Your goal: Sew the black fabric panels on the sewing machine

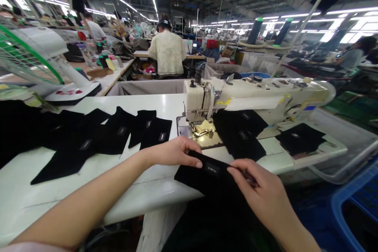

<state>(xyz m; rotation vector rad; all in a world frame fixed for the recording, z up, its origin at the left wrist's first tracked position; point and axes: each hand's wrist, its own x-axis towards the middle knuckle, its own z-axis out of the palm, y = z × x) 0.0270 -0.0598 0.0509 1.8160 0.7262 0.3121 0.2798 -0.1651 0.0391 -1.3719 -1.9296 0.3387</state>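
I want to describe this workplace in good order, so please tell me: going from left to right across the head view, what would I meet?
Fan → left hand → label on the held cloth → right hand → blue basket.

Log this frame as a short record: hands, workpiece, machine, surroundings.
left_hand: left hand grips the upper edge of a black fabric piece, left of its label
right_hand: right hand grips the same edge, right of the label
machine: pale sewing machine, beyond the hands
pieces_left: several black pieces on the white table, some labelled
pieces_right: two labelled black pieces right of the needle area; another dark piece farther right
far_left: fan
near_right: blue basket
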